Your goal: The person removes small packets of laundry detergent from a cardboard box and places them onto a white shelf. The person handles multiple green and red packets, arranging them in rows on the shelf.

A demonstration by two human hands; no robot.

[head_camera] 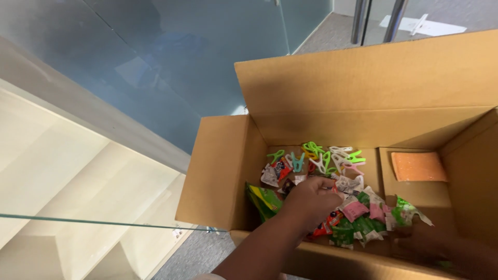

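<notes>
Cardboard box [223, 171] stands open on the floor beside a glass wall [155, 62], its flaps up, and the left hand [308, 199] reaches down into it from the near edge. That hand is curled narrow, fingertips pinched together over a small snack packet [348, 184] in the heap of packets [363, 218]; whether it already grips the packet or only touches it, I cannot tell. Behind the heap lies a tangle of plastic clips [324, 155], green, white, pink and teal, close to the far wall of the box. An orange sponge [418, 166] rests apart on an inner flap at the right. The right hand [446, 249] shows only as a dark blur low at the right edge, inside the box near the green packets, and its fingers cannot be made out. By my judgement the step in hand is sorting through the loose packets; a clean pick would call for a firm pinch on one packet alone, lifted clear of its neighbours
</notes>
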